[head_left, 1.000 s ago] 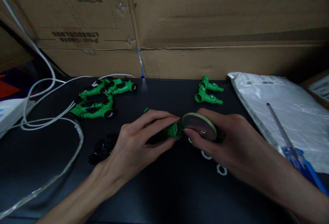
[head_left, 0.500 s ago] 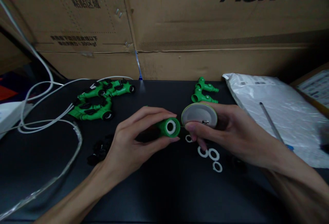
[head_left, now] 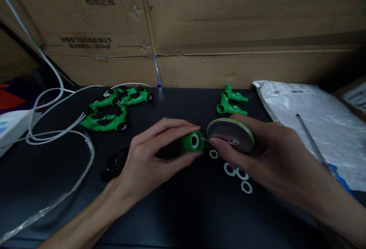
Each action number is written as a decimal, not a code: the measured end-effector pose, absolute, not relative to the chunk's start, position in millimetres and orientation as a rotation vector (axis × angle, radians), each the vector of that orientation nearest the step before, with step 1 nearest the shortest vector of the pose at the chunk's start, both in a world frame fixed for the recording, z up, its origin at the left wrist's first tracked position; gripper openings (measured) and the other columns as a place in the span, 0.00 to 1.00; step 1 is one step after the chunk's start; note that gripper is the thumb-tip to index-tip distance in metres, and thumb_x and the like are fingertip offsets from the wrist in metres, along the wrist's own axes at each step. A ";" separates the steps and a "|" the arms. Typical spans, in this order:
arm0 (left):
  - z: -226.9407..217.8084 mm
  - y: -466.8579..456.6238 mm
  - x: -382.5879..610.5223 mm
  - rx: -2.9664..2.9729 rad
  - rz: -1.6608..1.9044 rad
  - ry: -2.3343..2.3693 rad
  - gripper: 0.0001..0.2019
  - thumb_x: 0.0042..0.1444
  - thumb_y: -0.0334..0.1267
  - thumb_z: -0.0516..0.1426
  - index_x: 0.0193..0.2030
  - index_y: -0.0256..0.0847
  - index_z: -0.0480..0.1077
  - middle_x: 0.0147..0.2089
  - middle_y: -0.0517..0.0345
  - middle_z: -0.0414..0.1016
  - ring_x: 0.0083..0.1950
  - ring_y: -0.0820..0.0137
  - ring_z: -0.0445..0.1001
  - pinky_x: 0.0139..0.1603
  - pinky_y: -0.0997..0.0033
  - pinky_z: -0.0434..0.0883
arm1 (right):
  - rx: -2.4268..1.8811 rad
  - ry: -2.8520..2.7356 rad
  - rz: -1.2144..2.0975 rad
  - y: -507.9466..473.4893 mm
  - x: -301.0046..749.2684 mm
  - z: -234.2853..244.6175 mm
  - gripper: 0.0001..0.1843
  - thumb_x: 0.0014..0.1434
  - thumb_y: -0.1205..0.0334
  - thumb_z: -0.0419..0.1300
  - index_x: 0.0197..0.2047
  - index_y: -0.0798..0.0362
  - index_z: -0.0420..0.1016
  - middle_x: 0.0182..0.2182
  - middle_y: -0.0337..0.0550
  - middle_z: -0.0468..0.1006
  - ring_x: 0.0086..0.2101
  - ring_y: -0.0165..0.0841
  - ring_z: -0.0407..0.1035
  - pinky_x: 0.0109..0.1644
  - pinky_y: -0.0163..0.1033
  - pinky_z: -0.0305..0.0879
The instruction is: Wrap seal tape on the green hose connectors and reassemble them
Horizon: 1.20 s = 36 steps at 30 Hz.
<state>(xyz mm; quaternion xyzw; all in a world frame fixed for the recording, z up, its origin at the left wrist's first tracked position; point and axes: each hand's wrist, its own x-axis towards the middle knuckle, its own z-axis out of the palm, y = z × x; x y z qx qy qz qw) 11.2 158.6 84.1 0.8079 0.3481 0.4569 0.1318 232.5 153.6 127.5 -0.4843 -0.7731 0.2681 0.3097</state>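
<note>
My left hand (head_left: 160, 148) is closed around a green plastic pipe fitting (head_left: 185, 142), its open end facing right. A white ring (head_left: 195, 141) sits inside that opening. My right hand (head_left: 246, 151) grips a round pin-back badge (head_left: 225, 130), its grey back turned toward me. The badge's thin pin (head_left: 205, 139) points left at the mouth of the fitting; whether its tip touches the ring I cannot tell. Several white washers (head_left: 246, 187) lie on the table below my right hand, one partly covered by it.
Several green fittings with black parts (head_left: 105, 121) lie at the left beside looped white cables (head_left: 60, 138). Black pieces (head_left: 114, 165) lie by my left wrist. More green fittings (head_left: 232, 104) stand behind my right hand. A screwdriver (head_left: 311, 138) rests on a white plastic package (head_left: 286, 104). Cardboard (head_left: 200, 20) walls the back.
My right hand has drawn the badge a little to the right and tilted it, so more of the pin shows. My left hand still holds the fitting. The view has shifted slightly.
</note>
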 end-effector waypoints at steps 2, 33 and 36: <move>83.8 158.1 11.5 2.352 1.329 1.018 0.16 0.58 0.28 0.69 0.53 0.40 0.79 0.51 0.54 0.83 0.49 0.70 0.83 0.54 0.72 0.81 | -1.287 -2.075 0.671 152.4 232.5 128.1 0.06 0.64 0.63 0.62 0.33 0.49 0.74 0.24 0.35 0.76 0.23 0.30 0.67 0.25 0.36 0.60; 80.9 151.8 15.5 2.423 1.349 1.092 0.15 0.58 0.28 0.68 0.51 0.44 0.80 0.50 0.56 0.84 0.46 0.69 0.85 0.49 0.74 0.84 | -1.278 -2.193 0.500 144.6 229.1 128.2 0.09 0.64 0.66 0.60 0.31 0.48 0.69 0.18 0.31 0.69 0.17 0.26 0.60 0.20 0.33 0.53; 80.6 152.2 14.3 2.418 1.348 1.096 0.15 0.58 0.27 0.68 0.52 0.42 0.79 0.50 0.55 0.84 0.47 0.69 0.85 0.49 0.74 0.84 | -1.272 -2.176 0.511 145.0 227.7 128.2 0.10 0.63 0.68 0.60 0.29 0.48 0.68 0.17 0.30 0.68 0.16 0.25 0.59 0.19 0.33 0.51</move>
